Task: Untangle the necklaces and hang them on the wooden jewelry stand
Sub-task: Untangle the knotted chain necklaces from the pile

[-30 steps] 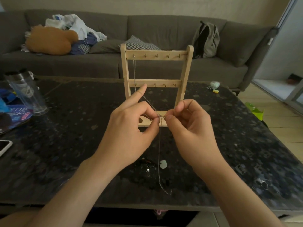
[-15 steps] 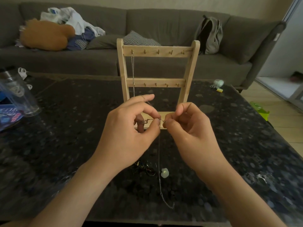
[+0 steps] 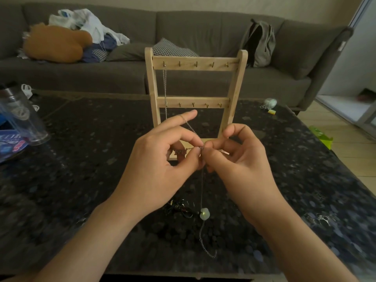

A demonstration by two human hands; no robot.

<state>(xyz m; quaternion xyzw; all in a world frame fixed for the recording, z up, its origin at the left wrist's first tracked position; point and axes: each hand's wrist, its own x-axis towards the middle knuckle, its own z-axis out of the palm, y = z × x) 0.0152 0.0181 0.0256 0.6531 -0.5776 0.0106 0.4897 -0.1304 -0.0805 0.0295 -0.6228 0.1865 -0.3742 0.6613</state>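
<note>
Left hand and right hand, fingers curled, meet fingertip to fingertip above the middle of the tabletop. Both pinch one thin necklace chain, which also drapes over the extended left forefinger. The chain drops to a pale pendant beside a dark tangle toward the near edge. The wooden jewelry stand stands upright just behind the hands, with a second chain on its top-left hook.

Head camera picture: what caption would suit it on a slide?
Left hand and right hand pinch a thin chain before the wooden jewelry stand, where one necklace hangs.
</note>
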